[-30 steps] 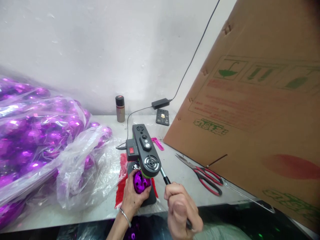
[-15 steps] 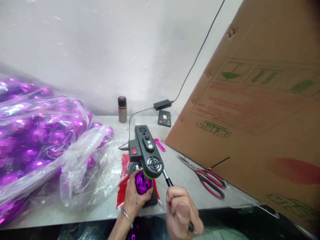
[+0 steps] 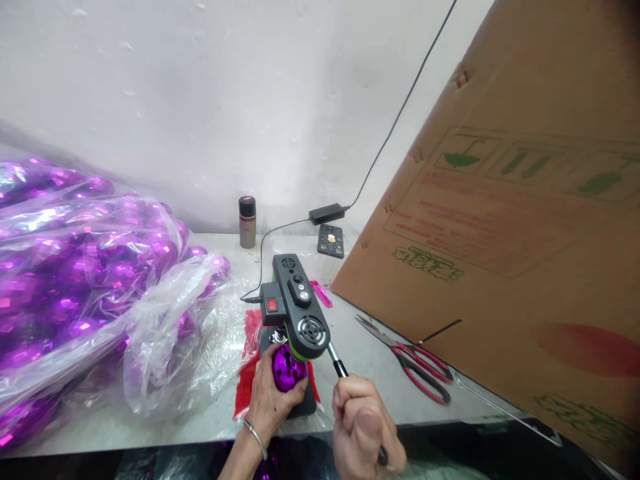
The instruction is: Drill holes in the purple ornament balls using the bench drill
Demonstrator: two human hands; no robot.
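A shiny purple ball (image 3: 289,371) sits beneath the front end of a small black bench machine (image 3: 299,303) with a red switch. My left hand (image 3: 270,393) is wrapped round the ball from the left and front, a bangle on its wrist. The machine's upper part hides the top of the ball. To the right, my right hand (image 3: 367,420) is closed on the black grip of the machine's lever (image 3: 340,365), whose metal rod runs up to the machine. A red cloth (image 3: 244,393) lies under the machine's base.
Clear plastic bags of purple balls (image 3: 90,267) fill the left. A large cardboard box (image 3: 475,220) leans in from the right, with red-handled scissors (image 3: 420,370) before it. Behind stand a spray can (image 3: 247,223), a power adapter (image 3: 327,213) and a dark phone-like slab (image 3: 331,241).
The whole view has shifted slightly, so things sit a little lower and further right. Both hands keep their holds on the ball and the lever.
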